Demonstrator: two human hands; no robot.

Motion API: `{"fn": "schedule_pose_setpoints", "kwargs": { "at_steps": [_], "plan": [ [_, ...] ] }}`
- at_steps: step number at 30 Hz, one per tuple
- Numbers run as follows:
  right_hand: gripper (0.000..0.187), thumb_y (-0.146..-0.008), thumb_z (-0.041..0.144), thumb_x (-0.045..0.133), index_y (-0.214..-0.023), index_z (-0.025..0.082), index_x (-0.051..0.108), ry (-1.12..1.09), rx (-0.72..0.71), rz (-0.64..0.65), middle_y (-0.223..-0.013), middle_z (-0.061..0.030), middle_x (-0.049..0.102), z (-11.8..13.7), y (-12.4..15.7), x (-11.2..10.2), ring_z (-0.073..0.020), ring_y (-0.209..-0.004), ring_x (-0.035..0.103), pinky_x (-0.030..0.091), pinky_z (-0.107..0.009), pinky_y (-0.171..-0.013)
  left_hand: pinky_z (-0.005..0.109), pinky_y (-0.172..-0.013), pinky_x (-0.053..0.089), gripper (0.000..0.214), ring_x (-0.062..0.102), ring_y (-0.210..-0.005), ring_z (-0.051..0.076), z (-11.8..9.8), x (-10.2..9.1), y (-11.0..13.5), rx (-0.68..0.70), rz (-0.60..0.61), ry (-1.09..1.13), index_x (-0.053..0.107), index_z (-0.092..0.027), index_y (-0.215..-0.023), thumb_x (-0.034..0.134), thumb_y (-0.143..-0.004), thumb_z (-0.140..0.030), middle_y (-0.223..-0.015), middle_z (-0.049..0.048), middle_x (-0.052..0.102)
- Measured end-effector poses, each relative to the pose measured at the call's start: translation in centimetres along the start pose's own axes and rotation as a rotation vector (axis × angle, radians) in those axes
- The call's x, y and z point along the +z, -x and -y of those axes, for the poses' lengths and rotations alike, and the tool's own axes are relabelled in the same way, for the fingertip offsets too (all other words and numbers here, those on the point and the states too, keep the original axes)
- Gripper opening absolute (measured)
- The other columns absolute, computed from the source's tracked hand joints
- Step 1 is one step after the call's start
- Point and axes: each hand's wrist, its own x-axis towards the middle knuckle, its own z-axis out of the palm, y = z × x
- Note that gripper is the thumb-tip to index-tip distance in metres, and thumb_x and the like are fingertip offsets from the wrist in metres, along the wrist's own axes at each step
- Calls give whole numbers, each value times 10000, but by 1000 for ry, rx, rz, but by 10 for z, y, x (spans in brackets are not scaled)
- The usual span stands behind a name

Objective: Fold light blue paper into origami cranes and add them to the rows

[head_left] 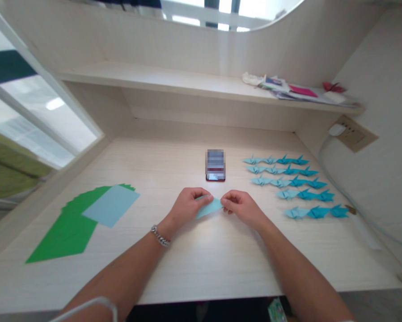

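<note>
Head view: your left hand (188, 205) and right hand (243, 207) pinch the light-blue paper (213, 207), fingertips closed; keep its edges aligned.

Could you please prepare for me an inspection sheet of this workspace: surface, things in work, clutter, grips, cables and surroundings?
Surface: pale desk; spills: nothing seen.
Things in work: light blue paper between the hands; five rows of blue paper birds at the right; green sheets fanned at the left, a pale blue sheet on top.
Clutter: phone beyond the hands, screen blurred; mixed papers at the right end of the shelf.
Grips: left hand and right hand both closed on the paper.
Cables: one cable, from a plug in the wall socket, running down the right side.
Surroundings: shelf above the desk, wall at the right.
</note>
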Motion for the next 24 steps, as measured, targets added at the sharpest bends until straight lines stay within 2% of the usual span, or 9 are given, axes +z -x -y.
{"fn": "schedule_pose_setpoints", "kwargs": {
  "at_steps": [4, 8, 13, 20, 24],
  "plan": [
    [150, -775, 304, 580, -784, 170, 646, 157, -52, -19, -658, -5, 613, 0, 1, 10, -122, -599, 551, 415, -232, -560, 262, -657, 434, 222, 593, -703, 163, 0, 4, 3, 66, 42, -107, 714, -160, -750, 582, -778, -336, -735, 37, 696],
    [102, -740, 214, 559, -716, 171, 648, 303, -94, -45, -639, 6, 609, 2, 1, 13, -117, -601, 520, 364, -219, -540, 265, -651, 432, 211, 589, -684, 161, 1, 7, 4, 73, 85, -124, 713, -158, -738, 581, -774, -320, -707, 34, 689],
    [118, -693, 168, 528, -684, 162, 645, 222, 14, -11, -575, -1, 618, 2, 0, 5, -126, -550, 544, 381, -223, -515, 257, -606, 425, 231, 570, -650, 155, -1, 3, 1, 11, 57, -57, 712, -148, -726, 594, -756, -345, -685, 39, 679],
    [96, -680, 178, 547, -679, 156, 640, 132, 65, 10, -561, -12, 628, 3, 5, -14, -125, -519, 558, 429, -235, -534, 235, -530, 387, 248, 519, -578, 132, 2, -9, -4, -57, 12, 33, 698, -138, -698, 623, -726, -373, -634, 29, 639],
    [87, -696, 228, 583, -675, 151, 618, 66, 96, -72, -551, -6, 613, 0, 3, -22, -118, -496, 542, 430, -239, -526, 225, -499, 358, 259, 495, -540, 114, 7, -14, -4, -75, -79, 137, 678, -133, -706, 639, -720, -388, -620, 16, 616]
  ]
}}
